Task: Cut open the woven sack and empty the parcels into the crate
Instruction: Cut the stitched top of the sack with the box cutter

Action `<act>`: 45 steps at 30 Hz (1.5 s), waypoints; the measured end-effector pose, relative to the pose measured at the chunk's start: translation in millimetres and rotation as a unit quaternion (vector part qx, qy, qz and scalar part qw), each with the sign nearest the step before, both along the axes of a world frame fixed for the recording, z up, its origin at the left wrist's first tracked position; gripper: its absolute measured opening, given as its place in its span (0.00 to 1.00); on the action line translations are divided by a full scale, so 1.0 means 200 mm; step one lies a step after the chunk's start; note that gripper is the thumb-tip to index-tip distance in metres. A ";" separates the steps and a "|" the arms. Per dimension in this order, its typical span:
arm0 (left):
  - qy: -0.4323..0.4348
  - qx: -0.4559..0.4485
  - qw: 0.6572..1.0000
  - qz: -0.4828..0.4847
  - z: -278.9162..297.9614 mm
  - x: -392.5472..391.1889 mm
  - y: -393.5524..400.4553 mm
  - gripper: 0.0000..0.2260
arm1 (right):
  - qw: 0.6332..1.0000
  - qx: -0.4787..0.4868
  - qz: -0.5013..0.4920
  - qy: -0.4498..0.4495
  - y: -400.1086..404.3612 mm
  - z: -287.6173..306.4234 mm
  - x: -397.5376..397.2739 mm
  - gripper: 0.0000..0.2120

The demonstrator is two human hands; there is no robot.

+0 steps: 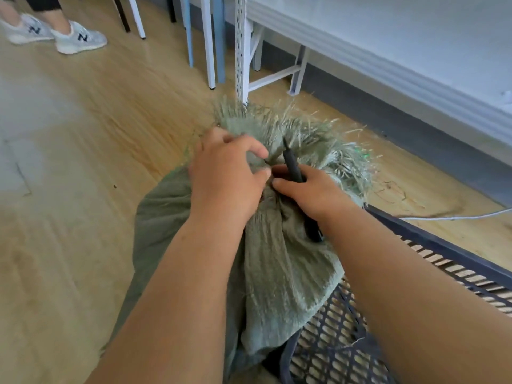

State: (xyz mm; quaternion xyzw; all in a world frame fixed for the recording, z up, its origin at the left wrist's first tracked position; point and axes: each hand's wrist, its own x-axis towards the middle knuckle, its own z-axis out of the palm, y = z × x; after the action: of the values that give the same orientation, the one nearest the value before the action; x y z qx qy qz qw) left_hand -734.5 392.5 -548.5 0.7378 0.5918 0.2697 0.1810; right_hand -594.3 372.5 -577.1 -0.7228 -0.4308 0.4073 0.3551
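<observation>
Up top, left hand (225, 176) bunches the sack (277, 261) neck; right hand (310, 194) fists a black cutter (292, 166) beside it.

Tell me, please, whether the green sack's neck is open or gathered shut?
Gathered shut: the left hand bunches the sack below its frayed fringe, with no parcels showing.

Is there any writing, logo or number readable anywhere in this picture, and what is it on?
"N" on the side of the left grey sneaker at the top left.
"N" on the side of the right grey sneaker beside it.
The woven sack, the black tool and the mesh crate show no readable text.
</observation>
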 end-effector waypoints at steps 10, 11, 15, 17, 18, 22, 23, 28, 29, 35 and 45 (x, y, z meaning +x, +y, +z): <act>-0.001 -0.143 0.989 -0.023 -0.23 0.06 0.02 0.06 | 0.995 -0.006 -0.028 0.100 -0.02 -0.03 0.05 0.11; 0.013 -0.168 0.985 -0.029 -0.24 0.06 0.04 0.07 | 0.995 -0.009 -0.028 0.100 -0.02 -0.03 0.05 0.11; 0.049 -0.214 0.975 -0.024 -0.30 0.08 0.07 0.08 | 0.994 -0.017 -0.022 0.103 -0.02 -0.04 0.05 0.11; 0.092 -0.223 0.970 -0.031 -0.33 0.10 0.07 0.08 | 0.994 -0.026 -0.024 0.105 -0.02 -0.04 0.05 0.11; 0.112 -0.226 0.967 -0.028 -0.34 0.11 0.05 0.08 | 0.994 -0.033 -0.023 0.105 -0.02 -0.04 0.05 0.10; 0.136 -0.205 0.969 -0.003 -0.36 0.12 0.02 0.06 | 0.993 -0.044 -0.022 0.112 -0.04 -0.06 0.05 0.10; 0.142 -0.196 0.970 -0.008 -0.36 0.12 0.01 0.06 | 0.992 -0.041 -0.024 0.114 -0.04 -0.06 0.06 0.10; 0.180 -0.177 0.967 -0.031 -0.35 0.12 -0.01 0.07 | 0.994 -0.032 -0.015 0.099 -0.04 -0.08 0.05 0.11; 0.189 -0.183 0.964 -0.035 -0.35 0.12 -0.02 0.07 | 0.995 -0.033 -0.006 0.091 -0.05 -0.08 0.05 0.11; 0.162 -0.192 0.960 -0.124 -0.30 0.11 -0.04 0.02 | 0.999 -0.023 0.018 0.028 -0.08 -0.10 0.04 0.13; -0.328 -0.277 0.899 -0.092 0.03 0.02 -0.02 0.02 | 0.970 0.142 0.023 0.195 0.00 0.12 0.05 0.10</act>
State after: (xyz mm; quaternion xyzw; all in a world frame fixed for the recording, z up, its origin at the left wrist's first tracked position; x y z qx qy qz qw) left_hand -730.3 387.7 -542.7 0.5789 0.4792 0.3038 0.5856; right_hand -584.2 372.6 -553.4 -0.5620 -0.4229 0.4830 0.5215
